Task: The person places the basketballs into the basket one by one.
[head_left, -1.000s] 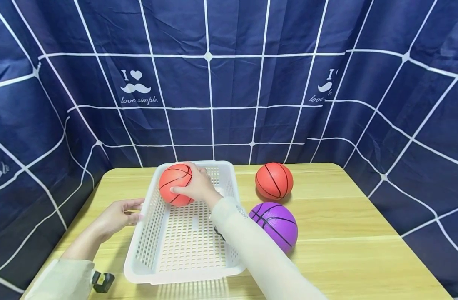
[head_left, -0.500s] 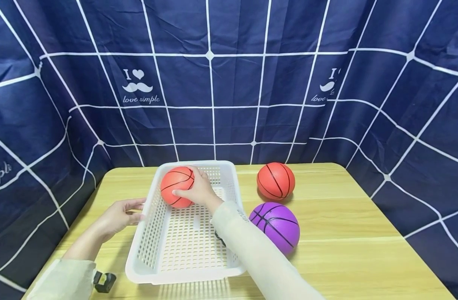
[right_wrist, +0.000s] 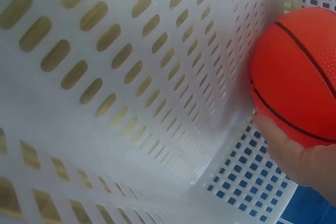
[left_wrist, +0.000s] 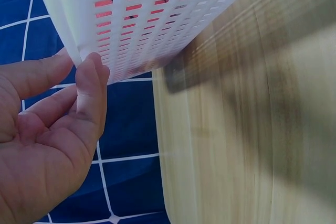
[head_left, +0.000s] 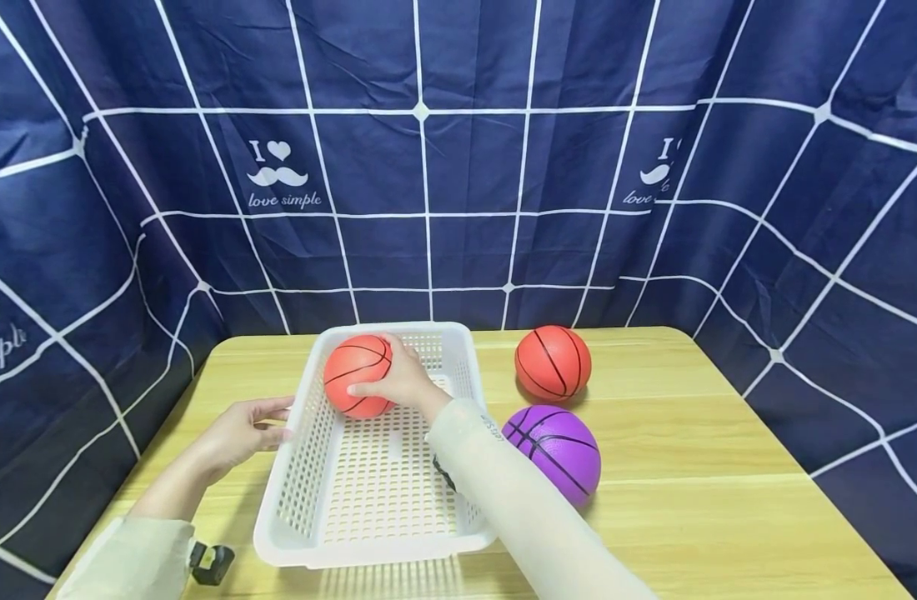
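Observation:
My right hand (head_left: 400, 375) holds an orange-red toy basketball (head_left: 356, 377) inside the far left part of a white plastic basket (head_left: 383, 552). The right wrist view shows the thumb against the lower side of this basketball (right_wrist: 294, 72); its other fingers are hidden. At the basket's left side, my left hand (head_left: 237, 433) pinches the rim. Up close in the left wrist view, thumb and fingers of that hand (left_wrist: 58, 124) lie on either side of the basket's edge (left_wrist: 68, 19). Through the basket's slots, red patches of the ball show.
On the wooden table (head_left: 676, 467), right of the basket, sit a second orange-red basketball (head_left: 553, 362) at the back and a purple basketball (head_left: 559, 454) in front, partly behind my right sleeve (head_left: 518, 492). A dark blue gridded curtain (head_left: 466, 167) encloses the back and sides.
The held basketball and my right hand have sunk slightly lower in the basket. My left hand stays at the rim, and the other two balls have not moved on the table.

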`<state>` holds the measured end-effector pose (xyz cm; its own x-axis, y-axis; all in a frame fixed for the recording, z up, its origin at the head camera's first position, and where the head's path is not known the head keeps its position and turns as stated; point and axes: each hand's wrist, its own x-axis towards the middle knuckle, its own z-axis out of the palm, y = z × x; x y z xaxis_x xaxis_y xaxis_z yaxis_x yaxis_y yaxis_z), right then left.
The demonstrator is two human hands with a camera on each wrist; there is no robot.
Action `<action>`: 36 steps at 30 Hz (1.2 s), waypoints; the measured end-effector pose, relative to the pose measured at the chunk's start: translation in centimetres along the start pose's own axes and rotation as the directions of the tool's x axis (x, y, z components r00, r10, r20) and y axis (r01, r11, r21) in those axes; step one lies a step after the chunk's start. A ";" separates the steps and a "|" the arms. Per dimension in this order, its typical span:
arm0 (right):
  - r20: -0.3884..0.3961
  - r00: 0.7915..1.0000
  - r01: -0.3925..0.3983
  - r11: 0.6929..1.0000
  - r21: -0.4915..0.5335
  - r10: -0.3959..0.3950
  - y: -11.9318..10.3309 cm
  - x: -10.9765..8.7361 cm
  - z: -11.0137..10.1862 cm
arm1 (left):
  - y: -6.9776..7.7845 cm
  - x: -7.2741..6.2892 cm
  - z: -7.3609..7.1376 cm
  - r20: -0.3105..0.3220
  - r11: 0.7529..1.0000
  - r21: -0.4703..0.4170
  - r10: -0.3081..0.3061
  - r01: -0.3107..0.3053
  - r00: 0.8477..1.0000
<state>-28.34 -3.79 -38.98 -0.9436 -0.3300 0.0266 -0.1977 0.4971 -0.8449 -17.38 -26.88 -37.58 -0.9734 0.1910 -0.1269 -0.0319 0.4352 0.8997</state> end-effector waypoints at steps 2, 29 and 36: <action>0.004 1.000 -0.008 1.000 0.001 0.008 0.0 0.0 0.0 | 0.0 0.0 0.0 0.003 1.000 0.004 0.004 -0.004 1.000; -0.026 1.000 0.006 0.999 -0.036 -0.007 -3.2 0.3 -4.9 | 0.0 0.0 -0.1 0.007 1.000 0.014 -0.010 0.009 1.000; 0.006 0.999 0.045 0.996 -0.073 -0.044 -3.8 0.1 -7.5 | -0.1 0.0 -0.2 0.008 1.000 0.020 -0.010 0.009 1.000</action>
<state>-29.63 0.30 -31.77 -0.9322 -0.3568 0.0604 -0.2583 0.5391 -0.8016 -17.44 -27.08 -37.58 -0.9711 0.1941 -0.1390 -0.0366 0.4542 0.8901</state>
